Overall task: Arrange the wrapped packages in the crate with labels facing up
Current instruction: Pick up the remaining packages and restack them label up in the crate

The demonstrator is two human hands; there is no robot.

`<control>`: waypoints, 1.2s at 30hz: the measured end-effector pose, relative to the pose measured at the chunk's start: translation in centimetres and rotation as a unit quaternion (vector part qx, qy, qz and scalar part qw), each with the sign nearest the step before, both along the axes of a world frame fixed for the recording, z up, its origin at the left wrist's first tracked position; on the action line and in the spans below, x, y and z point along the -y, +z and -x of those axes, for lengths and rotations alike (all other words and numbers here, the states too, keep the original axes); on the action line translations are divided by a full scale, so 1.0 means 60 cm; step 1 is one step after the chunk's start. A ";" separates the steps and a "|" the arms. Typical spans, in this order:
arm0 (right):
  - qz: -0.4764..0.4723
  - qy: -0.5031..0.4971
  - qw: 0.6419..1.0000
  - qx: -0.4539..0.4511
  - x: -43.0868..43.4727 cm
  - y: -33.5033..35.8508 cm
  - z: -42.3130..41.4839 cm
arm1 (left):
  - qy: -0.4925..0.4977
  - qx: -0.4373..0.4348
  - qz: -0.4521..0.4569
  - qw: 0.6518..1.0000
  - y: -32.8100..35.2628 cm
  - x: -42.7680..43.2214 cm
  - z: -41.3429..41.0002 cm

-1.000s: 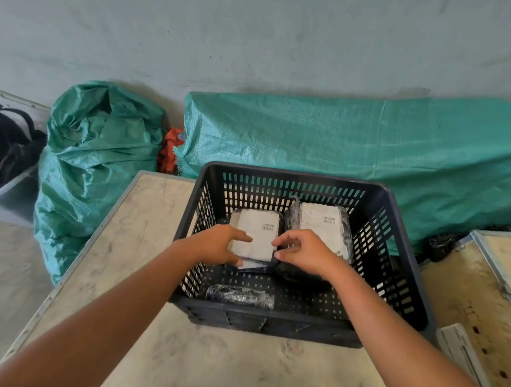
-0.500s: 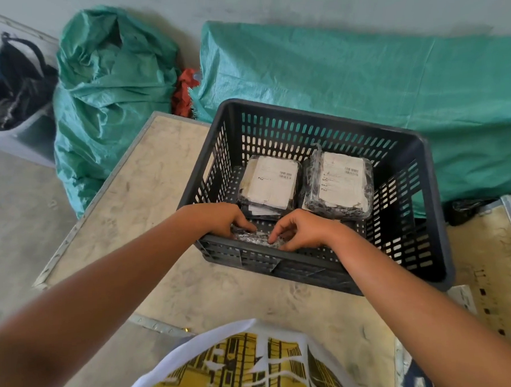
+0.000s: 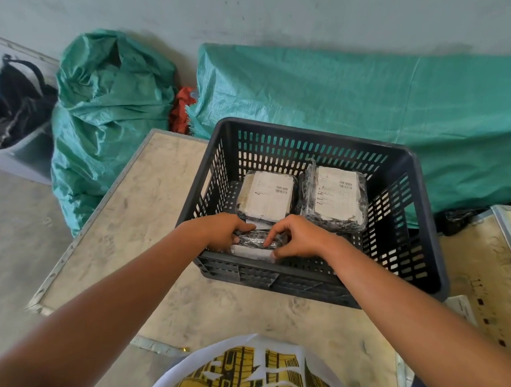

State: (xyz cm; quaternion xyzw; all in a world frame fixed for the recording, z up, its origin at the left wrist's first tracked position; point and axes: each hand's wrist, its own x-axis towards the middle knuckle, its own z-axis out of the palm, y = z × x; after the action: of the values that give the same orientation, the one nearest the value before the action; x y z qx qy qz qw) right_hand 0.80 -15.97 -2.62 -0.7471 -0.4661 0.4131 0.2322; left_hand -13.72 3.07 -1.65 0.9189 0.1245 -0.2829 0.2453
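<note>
A black slotted crate [image 3: 416, 185] stands on a worn tabletop [image 3: 148, 205]. Two wrapped packages lie side by side at its far end with white labels up: one on the left [image 3: 267, 197], one on the right [image 3: 336, 198]. At the crate's near left corner, a third wrapped package [image 3: 258, 245] stands tilted on its edge, its white label facing me. My left hand [image 3: 222, 232] grips its left end. Its right end is held by my right hand [image 3: 299, 238]. The third package's lower part is hidden by the crate wall.
Green woven sacks [image 3: 111, 112] and a long green-covered bundle [image 3: 362, 105] lie against the wall behind the table. A grey bin with black bags [image 3: 10, 117] sits far left. A second worn tabletop [image 3: 489, 270] adjoins at the right.
My hands left the far left package and moved to the crate's near corner, where they took hold of the third package and tipped it up, showing its label. The camera tilted down.
</note>
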 end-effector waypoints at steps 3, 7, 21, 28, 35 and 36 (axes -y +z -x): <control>-0.053 -0.053 0.997 0.012 0.014 0.018 -0.012 | 0.048 0.083 0.051 0.994 0.018 -0.001 0.003; -0.106 -0.127 0.986 -0.004 0.038 0.062 -0.030 | 0.108 0.249 0.123 0.954 0.048 0.006 0.008; -0.253 -0.203 0.942 -0.083 0.044 0.226 -0.117 | 0.101 0.421 0.187 0.882 0.116 -0.008 -0.013; -0.282 -0.241 0.929 -0.012 0.020 0.210 -0.111 | 0.186 0.411 0.188 0.872 0.102 -0.026 -0.048; -0.182 -0.221 0.950 0.126 -0.009 0.127 -0.073 | 0.264 0.339 0.222 0.875 0.074 -0.032 -0.089; -0.170 -0.224 0.951 0.130 -0.016 0.115 -0.073 | 0.267 0.325 0.217 0.881 0.069 -0.031 -0.095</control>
State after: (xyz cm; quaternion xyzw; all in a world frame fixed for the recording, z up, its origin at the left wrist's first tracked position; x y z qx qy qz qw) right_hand 5.18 -15.02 4.29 -0.8287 -0.3764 0.1647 0.3800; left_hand -8.02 4.93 2.51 0.8151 0.2135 0.0882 0.5313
